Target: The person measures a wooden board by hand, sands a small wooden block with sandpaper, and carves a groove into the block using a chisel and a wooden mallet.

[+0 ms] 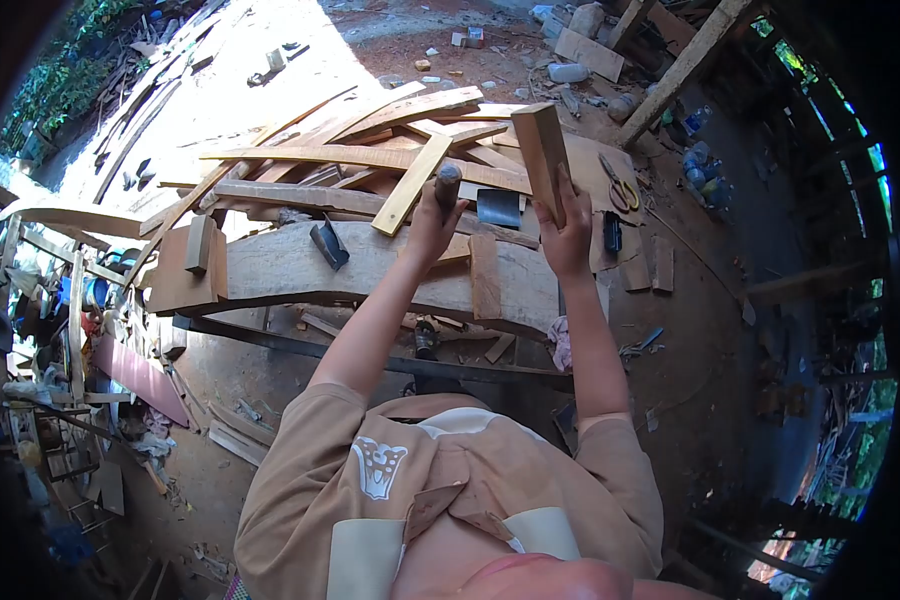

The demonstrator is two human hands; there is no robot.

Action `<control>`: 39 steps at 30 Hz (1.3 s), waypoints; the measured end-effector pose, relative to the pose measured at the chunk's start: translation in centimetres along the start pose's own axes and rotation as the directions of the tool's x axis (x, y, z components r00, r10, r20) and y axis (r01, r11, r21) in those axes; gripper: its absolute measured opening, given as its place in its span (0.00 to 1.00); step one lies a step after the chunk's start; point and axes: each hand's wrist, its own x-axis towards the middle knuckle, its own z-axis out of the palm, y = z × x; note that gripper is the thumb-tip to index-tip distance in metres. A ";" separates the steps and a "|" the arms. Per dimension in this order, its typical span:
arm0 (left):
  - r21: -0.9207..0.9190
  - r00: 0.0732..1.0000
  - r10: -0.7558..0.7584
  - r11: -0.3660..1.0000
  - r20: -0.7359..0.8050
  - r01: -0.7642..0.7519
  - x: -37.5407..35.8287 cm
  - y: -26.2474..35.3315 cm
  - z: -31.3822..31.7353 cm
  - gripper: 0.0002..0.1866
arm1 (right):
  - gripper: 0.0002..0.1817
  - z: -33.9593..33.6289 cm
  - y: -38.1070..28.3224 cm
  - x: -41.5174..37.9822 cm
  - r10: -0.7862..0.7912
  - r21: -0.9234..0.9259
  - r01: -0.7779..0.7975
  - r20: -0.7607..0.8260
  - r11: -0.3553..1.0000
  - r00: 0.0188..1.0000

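Observation:
My left hand [434, 228] is closed around a dark, rod-like tool [449, 180] with a rounded grey end; the rest of it is hidden in the fist. My right hand [568, 232] grips a wooden block [539, 145], held upright above the bench, its fingers along the right side and lower part. Between the hands lies a dark curved sheet [498, 208]. Left of my left hand, a second dark curled piece [328, 246] rests on the thick wooden plank [290, 262]. A pale wooden slat [410, 188] lies just beyond my left hand.
Long wooden strips [370, 157] are heaped on the bench's far side. Scissors [622, 192] and a black object [612, 232] lie to the right. A small wood block [199, 245] stands at the left end. A slanting post [685, 75] rises at the far right.

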 end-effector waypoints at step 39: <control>-0.022 0.998 -0.051 0.998 0.020 0.052 0.6 -0.5 0.5 0.19 | 0.34 -0.6 3.5 -8.2 0.644 -0.469 -0.481 0.293 0.741 0.706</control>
